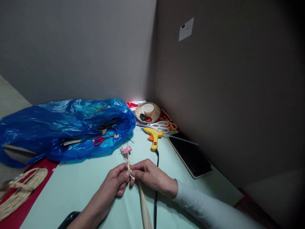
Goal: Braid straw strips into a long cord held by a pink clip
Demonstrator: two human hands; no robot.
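A thin braid of pale straw-like fibre (128,158) runs from a pink binder clip (127,149) down to my fingers. My left hand (118,179) pinches the braid from the left with thumb and forefinger. From the right, my right hand (150,175) grips it at the same spot, thumb and forefinger pressed together. Loose fibre strands (144,206) hang from between the hands toward the table's near edge. My fingertips hide part of the braid's lower end.
Beyond my hands lie a yellow glue gun (154,136) with a black cord, white-handled scissors (162,126) and a woven basket (156,113). Red scissors (98,140) rest on a blue plastic bag (71,114). A tablet (190,156) is right; a braided piece (26,190) is left.
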